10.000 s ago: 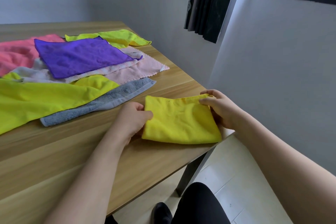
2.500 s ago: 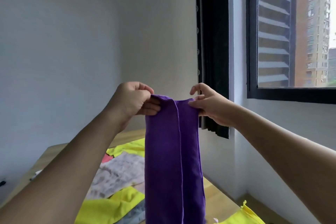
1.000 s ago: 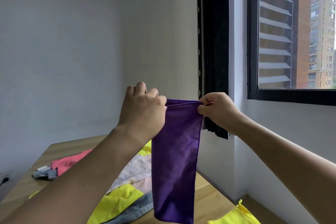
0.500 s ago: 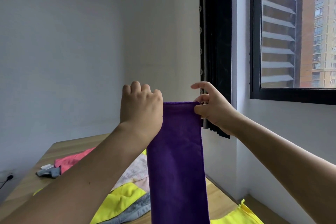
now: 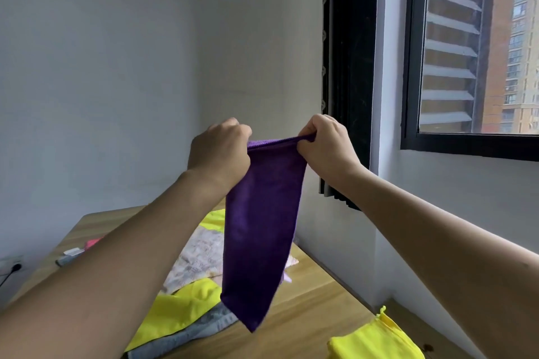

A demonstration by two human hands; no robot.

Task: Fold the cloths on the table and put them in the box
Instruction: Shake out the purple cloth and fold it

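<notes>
Got the purple cloth (image 5: 262, 230) up in the air in front of me, well above the bench (image 5: 309, 315). My left hand (image 5: 218, 151) is curled tight round one top corner and my right hand (image 5: 326, 146) is pinching the other, so the top edge runs pretty much straight between them. It's folded into a long narrow strip and hangs down from my hands, with the bottom end tapering to a point just over the bench, not touching it as far as I can tell.

Below the purple cloth, the rest of the pile is still on the bench: a yellow cloth (image 5: 180, 309) on top of a grey towel (image 5: 186, 338), and a pale patterned cloth (image 5: 198, 256) behind those. Further back from the purple cloth there's a bit of pink (image 5: 93, 243). The folded yellow one (image 5: 376, 341) sits to the right of the purple cloth's tip, at the bench edge by my right forearm.
</notes>
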